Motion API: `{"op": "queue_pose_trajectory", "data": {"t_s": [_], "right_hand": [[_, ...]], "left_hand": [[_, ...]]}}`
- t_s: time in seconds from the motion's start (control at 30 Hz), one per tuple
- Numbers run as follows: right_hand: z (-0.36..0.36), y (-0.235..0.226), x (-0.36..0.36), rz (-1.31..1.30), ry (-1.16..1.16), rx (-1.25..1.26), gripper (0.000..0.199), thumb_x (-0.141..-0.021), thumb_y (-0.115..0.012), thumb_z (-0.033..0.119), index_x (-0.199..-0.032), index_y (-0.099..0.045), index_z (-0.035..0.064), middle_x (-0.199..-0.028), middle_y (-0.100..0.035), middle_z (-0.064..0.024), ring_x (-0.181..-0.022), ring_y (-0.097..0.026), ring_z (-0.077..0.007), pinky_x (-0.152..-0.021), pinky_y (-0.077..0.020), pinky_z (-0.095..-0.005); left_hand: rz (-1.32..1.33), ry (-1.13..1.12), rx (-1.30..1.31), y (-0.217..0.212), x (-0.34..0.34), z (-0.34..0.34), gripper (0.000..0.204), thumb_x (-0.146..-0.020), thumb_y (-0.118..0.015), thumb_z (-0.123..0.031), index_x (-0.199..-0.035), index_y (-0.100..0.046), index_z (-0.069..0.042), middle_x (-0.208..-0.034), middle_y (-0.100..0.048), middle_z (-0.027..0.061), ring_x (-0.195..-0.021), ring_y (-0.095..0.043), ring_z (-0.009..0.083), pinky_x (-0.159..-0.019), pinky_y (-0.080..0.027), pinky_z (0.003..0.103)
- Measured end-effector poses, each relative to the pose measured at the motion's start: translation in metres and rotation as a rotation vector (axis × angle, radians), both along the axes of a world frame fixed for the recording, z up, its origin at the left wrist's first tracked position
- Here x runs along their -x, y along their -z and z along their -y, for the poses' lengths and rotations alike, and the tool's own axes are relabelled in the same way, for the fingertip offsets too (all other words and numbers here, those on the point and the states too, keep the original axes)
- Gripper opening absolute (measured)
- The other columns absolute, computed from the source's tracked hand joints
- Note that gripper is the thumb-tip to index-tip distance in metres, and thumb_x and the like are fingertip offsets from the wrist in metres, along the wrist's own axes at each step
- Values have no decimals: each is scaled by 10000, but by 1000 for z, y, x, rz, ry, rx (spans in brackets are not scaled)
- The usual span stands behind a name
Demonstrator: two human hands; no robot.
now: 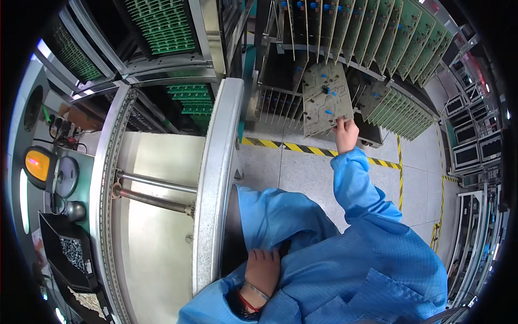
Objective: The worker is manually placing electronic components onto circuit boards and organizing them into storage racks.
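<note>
Up ahead, my right hand (347, 134) pinches the near edge of a pale grey-green circuit board (322, 94). Small blue and dark parts dot the board, which is tilted just below a row of upright boards (372, 35) on a rack. My left hand (263, 274) is low near my lap, its back toward me, beside the metal frame edge (213, 178). Its fingers bend away out of sight, so whether it grips anything is hidden. A red cord and a band circle that wrist.
A lower row of boards (402, 113) sits on the rack at right. Green board stacks (162, 24) fill metal racks at upper left. A black bin of screws (73, 254) lies at far left. Yellow-black tape (310, 149) marks the floor.
</note>
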State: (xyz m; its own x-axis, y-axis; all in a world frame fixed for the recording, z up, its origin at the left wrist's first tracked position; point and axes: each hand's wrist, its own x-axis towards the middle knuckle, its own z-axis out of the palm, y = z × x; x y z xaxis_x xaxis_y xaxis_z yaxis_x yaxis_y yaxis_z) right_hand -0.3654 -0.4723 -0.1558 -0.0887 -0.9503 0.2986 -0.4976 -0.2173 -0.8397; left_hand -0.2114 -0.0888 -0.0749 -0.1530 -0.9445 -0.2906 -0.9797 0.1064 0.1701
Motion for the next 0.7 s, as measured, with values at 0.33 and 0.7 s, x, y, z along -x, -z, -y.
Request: {"op": "queue_pose_trajectory", "data": {"t_s": [0.33, 0.7], "right_hand": [[26, -33, -50, -368, 76, 241, 272, -808, -567, 182, -700, -530, -65, -671, -570, -260, -653, -582, -410, -560, -453, -440], [89, -32, -83, -461, 14, 180, 258, -794, -560, 199, -770, -548, -57, -766, -581, -278, -754, -577, -424, -658, -471, -474]], "left_hand": [[41, 17, 75, -2, -7, 1, 325, -802, -464, -148, -1101, -571, -82, -847, -582, 98, -803, -546, 239, -753, -417, 325], [-91, -53, -59, -7, -9, 4, 295, -825, -440, -134, -1074, -566, -38, -870, -600, 162, -867, -551, 309, -800, -407, 381]]}}
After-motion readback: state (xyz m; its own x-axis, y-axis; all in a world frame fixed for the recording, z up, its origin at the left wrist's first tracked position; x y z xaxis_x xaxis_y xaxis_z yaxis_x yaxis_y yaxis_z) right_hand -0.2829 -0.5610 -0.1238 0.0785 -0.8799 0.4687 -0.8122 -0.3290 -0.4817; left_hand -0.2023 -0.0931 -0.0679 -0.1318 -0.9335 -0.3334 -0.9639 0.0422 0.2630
